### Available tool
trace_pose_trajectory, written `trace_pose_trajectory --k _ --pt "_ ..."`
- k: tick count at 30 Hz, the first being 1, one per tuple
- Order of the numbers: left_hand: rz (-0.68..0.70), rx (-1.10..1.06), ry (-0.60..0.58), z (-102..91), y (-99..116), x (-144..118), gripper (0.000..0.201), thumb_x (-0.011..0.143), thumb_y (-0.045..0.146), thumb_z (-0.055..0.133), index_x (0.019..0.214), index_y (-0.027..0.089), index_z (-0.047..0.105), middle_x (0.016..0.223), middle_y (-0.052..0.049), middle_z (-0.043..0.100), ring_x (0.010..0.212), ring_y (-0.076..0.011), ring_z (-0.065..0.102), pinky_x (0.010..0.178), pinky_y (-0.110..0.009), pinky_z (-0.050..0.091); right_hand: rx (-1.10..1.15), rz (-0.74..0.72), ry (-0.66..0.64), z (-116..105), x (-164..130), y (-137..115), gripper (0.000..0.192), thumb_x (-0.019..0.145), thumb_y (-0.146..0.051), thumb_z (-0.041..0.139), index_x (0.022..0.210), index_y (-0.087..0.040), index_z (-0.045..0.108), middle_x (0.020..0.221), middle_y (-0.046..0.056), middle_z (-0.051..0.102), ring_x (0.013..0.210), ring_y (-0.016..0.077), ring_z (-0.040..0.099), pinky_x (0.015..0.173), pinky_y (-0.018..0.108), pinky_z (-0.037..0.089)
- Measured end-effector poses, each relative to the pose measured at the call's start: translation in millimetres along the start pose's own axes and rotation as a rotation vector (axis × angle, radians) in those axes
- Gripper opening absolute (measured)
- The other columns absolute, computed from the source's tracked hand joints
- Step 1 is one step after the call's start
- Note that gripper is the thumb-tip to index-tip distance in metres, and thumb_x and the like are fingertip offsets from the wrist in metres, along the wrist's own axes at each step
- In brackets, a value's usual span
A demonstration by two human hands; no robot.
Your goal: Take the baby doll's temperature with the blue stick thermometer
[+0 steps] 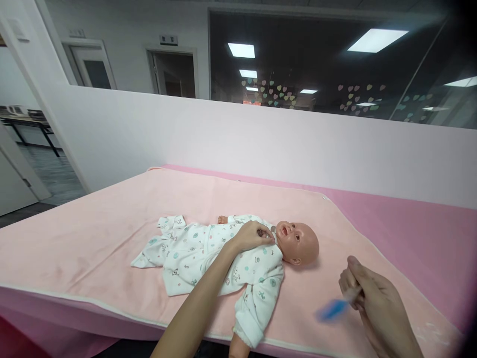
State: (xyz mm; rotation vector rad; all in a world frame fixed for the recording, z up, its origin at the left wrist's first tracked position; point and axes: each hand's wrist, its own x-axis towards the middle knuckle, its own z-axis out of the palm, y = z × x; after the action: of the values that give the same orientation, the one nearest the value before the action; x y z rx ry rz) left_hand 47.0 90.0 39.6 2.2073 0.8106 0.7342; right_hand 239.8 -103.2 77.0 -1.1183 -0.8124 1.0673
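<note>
A baby doll lies on its back, head to the right, in a white printed outfit. My left hand rests on its upper chest, fingers curled together and pinching at the shirt collar below the chin. The fingertips partly hide what they grip. To the right of the doll's head, my right hand is closed in the air around a small stick-like object with a blue end. Motion blurs that object, so its kind is unclear; the part near my fingers looks pale.
A peach blanket lies under the doll, over a pink surface. A low white wall with a dark window above it stands behind. At the far left, a doorway shows a table.
</note>
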Motion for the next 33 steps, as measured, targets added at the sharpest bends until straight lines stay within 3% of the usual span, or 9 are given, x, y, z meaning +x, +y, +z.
trace_pose_trajectory --k 7,18,33 --pt "-0.010 0.010 -0.001 -0.9 2.8 -0.5 0.028 0.070 0.041 0.064 0.082 0.017 0.072 0.056 0.003 0.051 0.056 -0.0088 0.043 0.055 -0.021 0.030 -0.050 0.001 0.066 4.7 -2.1 -2.7 0.051 0.078 -0.052 0.058 0.049 -0.019 0.031 0.044 -0.006 0.025 0.040 0.0049 0.023 0.038 0.022 0.020" --pt "-0.008 0.011 0.003 -0.3 2.0 -0.4 0.026 0.070 0.039 0.063 0.081 0.018 0.072 0.056 0.003 0.050 0.056 -0.0088 0.043 0.056 -0.021 0.030 0.004 0.040 -0.016 7.4 0.9 -0.2 0.051 0.078 -0.051 0.057 0.050 -0.019 0.031 0.044 -0.008 0.021 0.039 0.0038 0.016 0.037 0.021 0.014" --pt "-0.001 0.014 -0.001 0.2 0.5 0.7 0.024 0.070 0.037 0.064 0.081 0.018 0.072 0.056 0.003 0.050 0.056 -0.0081 0.042 0.055 -0.021 0.029 0.006 -0.014 -0.005 14.1 4.8 2.8 0.051 0.077 -0.053 0.058 0.051 -0.019 0.031 0.044 -0.008 0.022 0.038 0.0036 0.018 0.036 0.021 0.015"
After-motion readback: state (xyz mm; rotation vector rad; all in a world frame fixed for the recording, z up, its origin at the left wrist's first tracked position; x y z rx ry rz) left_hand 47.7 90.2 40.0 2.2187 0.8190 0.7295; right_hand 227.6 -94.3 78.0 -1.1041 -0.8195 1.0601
